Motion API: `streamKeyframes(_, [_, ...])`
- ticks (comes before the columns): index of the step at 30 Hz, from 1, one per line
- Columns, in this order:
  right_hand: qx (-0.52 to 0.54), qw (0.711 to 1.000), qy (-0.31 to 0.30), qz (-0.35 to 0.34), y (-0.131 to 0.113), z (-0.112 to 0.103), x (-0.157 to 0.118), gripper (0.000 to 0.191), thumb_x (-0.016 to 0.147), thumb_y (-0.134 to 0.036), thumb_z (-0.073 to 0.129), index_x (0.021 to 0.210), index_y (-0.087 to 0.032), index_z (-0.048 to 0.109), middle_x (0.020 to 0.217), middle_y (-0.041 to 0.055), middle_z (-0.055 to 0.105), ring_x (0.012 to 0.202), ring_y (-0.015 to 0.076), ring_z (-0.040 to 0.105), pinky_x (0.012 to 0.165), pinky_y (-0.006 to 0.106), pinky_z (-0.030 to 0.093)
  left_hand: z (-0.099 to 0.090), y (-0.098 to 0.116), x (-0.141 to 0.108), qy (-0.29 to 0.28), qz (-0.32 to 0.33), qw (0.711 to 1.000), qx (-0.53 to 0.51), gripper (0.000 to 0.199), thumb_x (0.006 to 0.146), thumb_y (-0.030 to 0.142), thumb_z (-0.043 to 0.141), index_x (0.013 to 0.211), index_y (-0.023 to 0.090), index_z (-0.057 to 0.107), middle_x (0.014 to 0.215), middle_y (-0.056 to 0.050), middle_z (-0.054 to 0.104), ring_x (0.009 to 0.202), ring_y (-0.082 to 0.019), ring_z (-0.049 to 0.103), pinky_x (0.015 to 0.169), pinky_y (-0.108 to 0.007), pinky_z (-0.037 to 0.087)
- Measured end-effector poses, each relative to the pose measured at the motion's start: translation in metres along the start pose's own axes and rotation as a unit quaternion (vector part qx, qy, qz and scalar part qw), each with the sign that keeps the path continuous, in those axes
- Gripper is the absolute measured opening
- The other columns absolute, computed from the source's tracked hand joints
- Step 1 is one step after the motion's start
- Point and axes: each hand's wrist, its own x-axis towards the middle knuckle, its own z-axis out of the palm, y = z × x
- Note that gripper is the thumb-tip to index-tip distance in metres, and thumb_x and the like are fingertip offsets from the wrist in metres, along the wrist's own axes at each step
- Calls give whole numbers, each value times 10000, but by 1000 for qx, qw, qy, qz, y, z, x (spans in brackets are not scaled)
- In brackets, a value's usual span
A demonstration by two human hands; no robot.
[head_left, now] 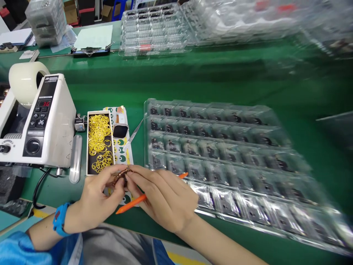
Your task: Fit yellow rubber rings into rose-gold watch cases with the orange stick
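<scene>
In the head view, my left hand (100, 195) is closed, thumb and forefinger pinching a small copper-coloured ring-shaped part (118, 178). My right hand (167, 198) meets it from the other side, its fingertips at the part's edge. An orange pointed stick (131, 204) is held across the right hand's fingers, its far end showing beyond the knuckles. Fingers hide much of the part. Just beyond lies a shallow box (113, 145) of thin yellow rings (99, 132). A sheet of green-and-white stickers (120, 149) lies beside it, partly under a watch (120, 129).
A large clear tray (146, 147) of small black parts covers the right side. Metal tweezers (135, 131) lie against its left edge. A white tape dispenser (62, 121) stands left, near a clear flat case (75, 158). A clipboard (92, 38) and stacked trays (154, 31) line the back.
</scene>
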Motion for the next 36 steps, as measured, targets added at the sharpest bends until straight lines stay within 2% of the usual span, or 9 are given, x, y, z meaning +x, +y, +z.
streamKeyframes(7, [0,1000,8,7,-2,0,-3,44,917,-102,573,950,-111,600,808,137,751,591,172,606,521,288,469,1,-1,-2,-2,-13,999,-32,258,886,93,525,1128,100,616,746,-53,747,633,-109,710,594,-115,554])
streamKeyframes(13, [18,1000,14,9,-2,2,-3,54,924,-90,553,946,-104,600,798,153,744,598,178,611,518,290,483,1,0,-2,1,9,999,-42,270,875,67,521,1130,87,608,875,-90,764,736,-115,731,674,-111,565])
streamKeyframes(20, [38,999,13,3,-2,1,-1,70,874,-58,602,943,-65,602,798,199,733,662,211,646,534,302,506,2,3,-2,23,-4,999,-31,244,864,84,511,1075,74,632,778,-89,760,629,-135,717,548,-134,559])
streamKeyframes(30, [29,999,6,-36,0,1,-4,113,924,-63,509,944,-38,618,806,207,738,642,212,637,514,302,479,2,-1,-5,14,24,999,-43,260,876,64,535,1122,104,611,907,-91,767,740,-135,736,690,-157,599])
streamKeyframes(36, [25,999,6,-38,-1,0,-2,100,921,-61,523,937,-41,619,803,208,738,632,211,635,502,304,469,3,0,-5,27,38,999,-12,240,881,82,527,1099,108,623,906,-94,765,741,-145,738,700,-168,606])
